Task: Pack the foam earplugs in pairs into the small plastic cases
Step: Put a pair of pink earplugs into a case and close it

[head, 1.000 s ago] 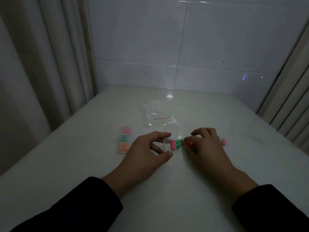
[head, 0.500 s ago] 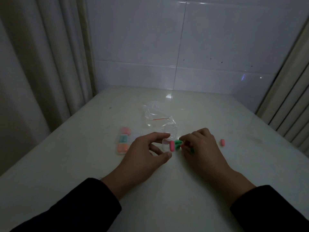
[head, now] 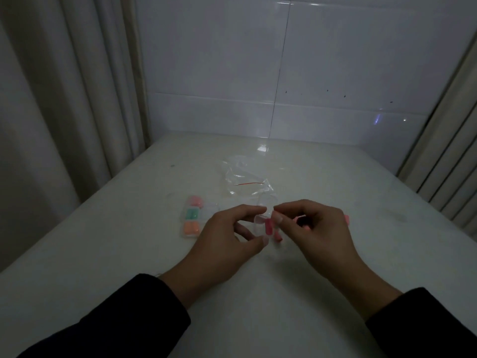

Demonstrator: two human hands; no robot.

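Left hand point(head: 227, 236) is curled around a small clear case point(head: 260, 220), thumb low and forefinger up top, holding it just off the counter point(head: 129, 254). Right hand point(head: 317, 228) has its thumb and forefinger pinched together right at the case's edge, and there are pink earplugs point(head: 269, 226) at that spot. Whether the fingertips actually have hold of one is hard to tell in this light. Another pink plug point(head: 346, 218) peeks out past the right hand, lying on the counter.

Over to the left sit three filled cases in a row: pink point(head: 195, 201), green point(head: 192, 213) and orange point(head: 191, 227). So I'd say the job is well along. A crumpled clear bag point(head: 244, 178) lies further back.

Handling-wise: these foam plugs should weigh next to nothing and squash easily (they spring back, so they'll want to pop out of a tiny case). I'd pinch each one lightly around the middle and feed it in end-first. The case looks thin and slick, so gripping it by its side walls, like the left hand does now, seems the safe bet.
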